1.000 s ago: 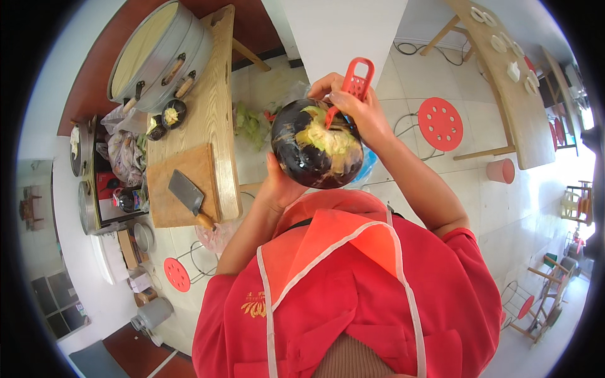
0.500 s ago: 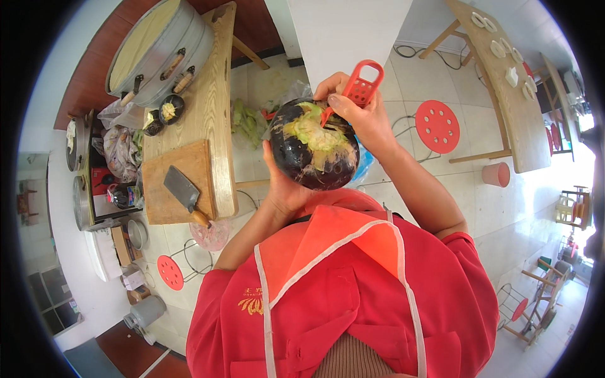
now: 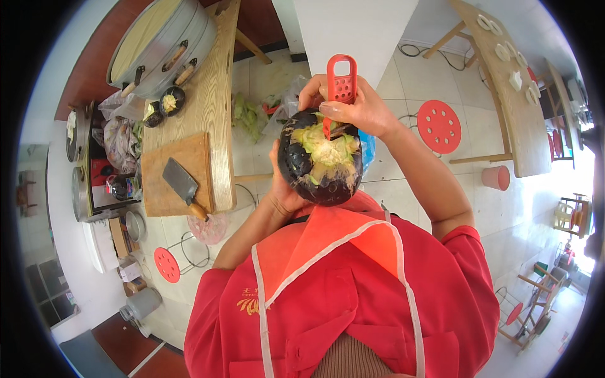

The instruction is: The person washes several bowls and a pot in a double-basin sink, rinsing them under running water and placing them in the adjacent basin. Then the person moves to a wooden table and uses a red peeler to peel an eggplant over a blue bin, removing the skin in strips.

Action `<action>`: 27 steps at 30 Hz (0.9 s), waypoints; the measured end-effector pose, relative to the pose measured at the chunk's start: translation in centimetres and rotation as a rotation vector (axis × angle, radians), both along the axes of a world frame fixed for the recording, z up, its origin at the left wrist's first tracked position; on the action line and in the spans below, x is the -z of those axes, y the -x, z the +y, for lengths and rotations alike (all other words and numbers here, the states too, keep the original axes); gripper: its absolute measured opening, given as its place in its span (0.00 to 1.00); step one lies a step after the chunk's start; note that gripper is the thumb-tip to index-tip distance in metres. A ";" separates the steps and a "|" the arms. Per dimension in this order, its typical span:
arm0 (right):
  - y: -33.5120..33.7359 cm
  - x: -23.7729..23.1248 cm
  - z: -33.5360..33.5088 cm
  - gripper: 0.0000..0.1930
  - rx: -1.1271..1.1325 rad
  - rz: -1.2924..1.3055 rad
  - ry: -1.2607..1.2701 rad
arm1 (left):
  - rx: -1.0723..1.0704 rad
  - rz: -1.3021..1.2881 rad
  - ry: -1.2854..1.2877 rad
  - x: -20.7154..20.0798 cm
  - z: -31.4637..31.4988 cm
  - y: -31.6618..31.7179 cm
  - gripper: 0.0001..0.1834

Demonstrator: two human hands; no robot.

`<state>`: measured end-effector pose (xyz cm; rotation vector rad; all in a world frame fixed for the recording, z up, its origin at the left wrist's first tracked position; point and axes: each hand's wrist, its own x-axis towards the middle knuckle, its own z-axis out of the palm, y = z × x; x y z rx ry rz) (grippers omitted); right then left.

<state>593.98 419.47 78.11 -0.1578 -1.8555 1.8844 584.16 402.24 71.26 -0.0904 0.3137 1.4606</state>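
A big round dark-purple eggplant (image 3: pixel 318 171) is held up in front of my chest, its pale, partly peeled end facing up. My left hand (image 3: pixel 287 183) supports it from the left and below, with most of its fingers hidden behind it. My right hand (image 3: pixel 353 110) grips a red peeler (image 3: pixel 342 85) with a holed handle. Its loop end points away from me and its tip rests on the pale flesh. Some right-hand fingers lie behind the eggplant's far side.
A wooden table (image 3: pixel 220 113) at left carries a large metal steamer (image 3: pixel 189 38), two more eggplants (image 3: pixel 171 101) and a cutting board (image 3: pixel 151 170) with a cleaver (image 3: pixel 180 182). Red stools (image 3: pixel 439 126) stand on the tiled floor. Green scraps (image 3: pixel 249 120) lie beyond my hands. Another table (image 3: pixel 520 113) is at right.
The eggplant has shifted slightly right and toward me, and turned a little. The peeler has swung more upright, its loop end moving left.
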 end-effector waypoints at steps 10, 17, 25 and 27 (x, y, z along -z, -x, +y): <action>1.2 1.2 0.5 0.14 -0.161 -0.048 0.076 | 0.111 -0.209 -0.030 1.2 -0.2 -0.4 0.44; 1.3 1.8 2.0 0.12 -0.285 -0.133 0.111 | 0.214 -0.293 -0.136 1.6 0.6 -0.1 0.43; -0.1 2.6 2.3 0.15 -0.139 -0.123 0.339 | 0.117 -0.060 -0.039 2.0 2.2 0.9 0.48; -0.9 2.6 2.2 0.14 0.050 -0.143 0.383 | 0.032 0.062 -0.083 2.5 0.8 1.0 0.55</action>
